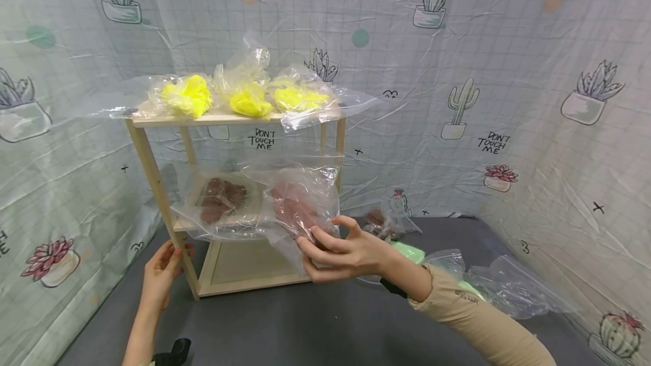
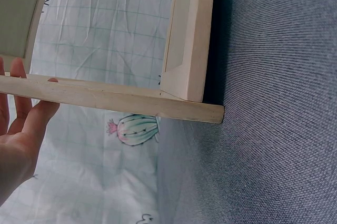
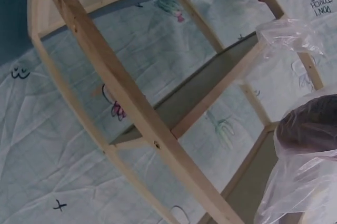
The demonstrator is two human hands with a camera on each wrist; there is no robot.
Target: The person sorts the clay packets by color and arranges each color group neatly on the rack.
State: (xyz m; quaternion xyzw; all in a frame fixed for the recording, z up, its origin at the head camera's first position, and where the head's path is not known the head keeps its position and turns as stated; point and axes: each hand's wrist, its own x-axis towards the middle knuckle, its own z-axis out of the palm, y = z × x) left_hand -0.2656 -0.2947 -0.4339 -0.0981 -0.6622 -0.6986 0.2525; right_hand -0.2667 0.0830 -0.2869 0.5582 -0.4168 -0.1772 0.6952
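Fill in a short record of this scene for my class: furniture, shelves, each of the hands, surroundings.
Furniture: wooden shelf rack on grey surface
Top shelf: three yellow-filled clear plastic bags
Middle shelf: dark-brown-filled plastic bag, at left
Left hand: grips left front post
Right hand: holds reddish-brown-filled plastic bag
Right of rack: brown-filled plastic bag, green-filled plastic bags
Backdrop: cactus-print sheet

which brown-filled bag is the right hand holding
The reddish bag, held in the right hand's grip; the darker bag sits left of it on the middle shelf, the third right of the rack.
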